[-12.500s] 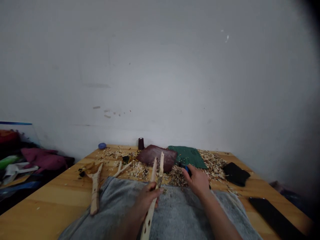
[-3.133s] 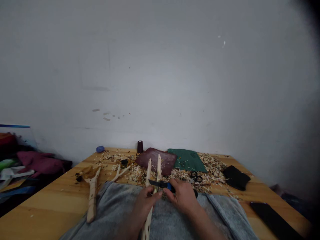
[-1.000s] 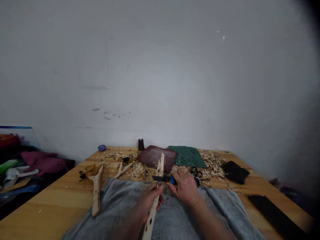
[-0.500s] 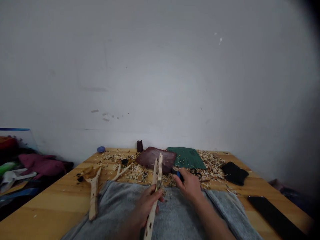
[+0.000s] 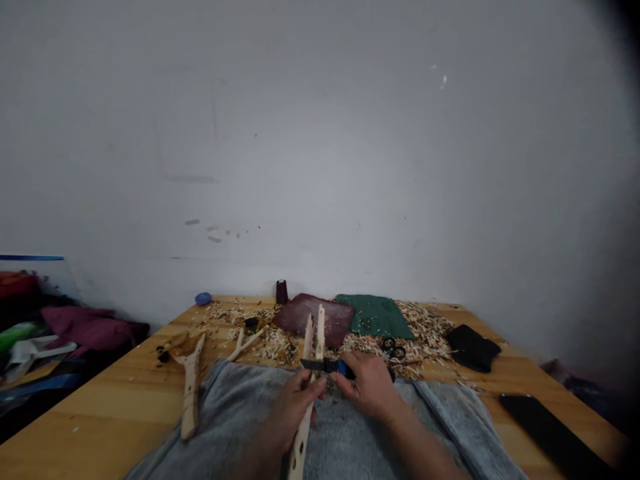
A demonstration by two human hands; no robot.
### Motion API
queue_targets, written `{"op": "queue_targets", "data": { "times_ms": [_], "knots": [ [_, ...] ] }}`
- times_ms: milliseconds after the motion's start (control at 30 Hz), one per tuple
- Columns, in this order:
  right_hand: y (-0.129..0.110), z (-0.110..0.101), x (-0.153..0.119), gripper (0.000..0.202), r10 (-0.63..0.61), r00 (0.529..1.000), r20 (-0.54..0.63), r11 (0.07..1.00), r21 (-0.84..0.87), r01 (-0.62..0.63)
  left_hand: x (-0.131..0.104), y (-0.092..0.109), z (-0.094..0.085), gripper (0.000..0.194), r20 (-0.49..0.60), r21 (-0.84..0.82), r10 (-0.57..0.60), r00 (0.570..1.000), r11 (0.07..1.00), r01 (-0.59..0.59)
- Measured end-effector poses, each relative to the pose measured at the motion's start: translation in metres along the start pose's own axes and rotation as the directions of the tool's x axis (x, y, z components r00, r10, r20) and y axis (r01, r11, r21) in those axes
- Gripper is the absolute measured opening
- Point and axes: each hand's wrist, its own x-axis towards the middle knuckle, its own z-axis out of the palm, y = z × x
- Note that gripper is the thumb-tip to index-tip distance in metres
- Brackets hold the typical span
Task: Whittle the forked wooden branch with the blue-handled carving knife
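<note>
My left hand (image 5: 295,407) is wrapped round a peeled, forked wooden stick (image 5: 300,445), whose two prongs point away from me. In my right hand (image 5: 367,383) is a utility knife (image 5: 346,369) with a blue and black handle. Its dark blade lies across the stick near the fork, just beyond my left fingers. Whether the edge bites into the wood I cannot tell. Beneath both hands a grey cloth (image 5: 250,407) hangs over the table's front edge.
Wood shavings (image 5: 425,323) cover the table's far part, around maroon leather (image 5: 310,315), green leather (image 5: 377,317) and scissors (image 5: 393,348). Left lie another forked stick (image 5: 190,393) and a smaller one (image 5: 243,343). A thread spool (image 5: 281,292) stands behind; a black slab (image 5: 550,427) lies right.
My right hand has moved left with the knife, bringing the blade across the stick by the fork. The left hand keeps its hold on the stick, nearly unmoved.
</note>
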Motion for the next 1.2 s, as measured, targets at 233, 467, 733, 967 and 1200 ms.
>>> {"op": "queue_targets", "data": {
  "times_ms": [233, 467, 733, 967, 1200],
  "knots": [
    [-0.003, -0.001, 0.0, 0.04, 0.017, 1.0, -0.017, 0.998, -0.063, -0.018, 0.002, 0.0, -0.002, 0.051, -0.036, 0.056, 0.011, 0.999, 0.998, -0.009],
    [0.001, 0.008, 0.0, 0.039, 0.013, 0.998, -0.062, 0.995, -0.099, -0.019, 0.003, -0.002, -0.003, 0.05, 0.012, 0.047, 0.002, 1.0, 0.999, -0.003],
    [0.011, 0.01, 0.001, 0.037, -0.023, 0.991, -0.128, 0.983, -0.185, -0.001, 0.002, 0.002, 0.0, 0.049, -0.002, 0.061, -0.033, 0.999, 0.998, 0.033],
    [0.016, 0.012, 0.002, 0.038, -0.044, 0.988, -0.145, 0.978, -0.207, 0.013, 0.001, 0.004, 0.002, 0.047, 0.012, 0.02, -0.02, 1.0, 1.0, 0.019],
    [0.017, 0.01, 0.003, 0.038, -0.019, 0.991, -0.134, 0.977, -0.212, -0.01, 0.001, 0.008, 0.005, 0.052, 0.01, -0.017, -0.061, 0.998, 0.998, 0.061]
  ]
}}
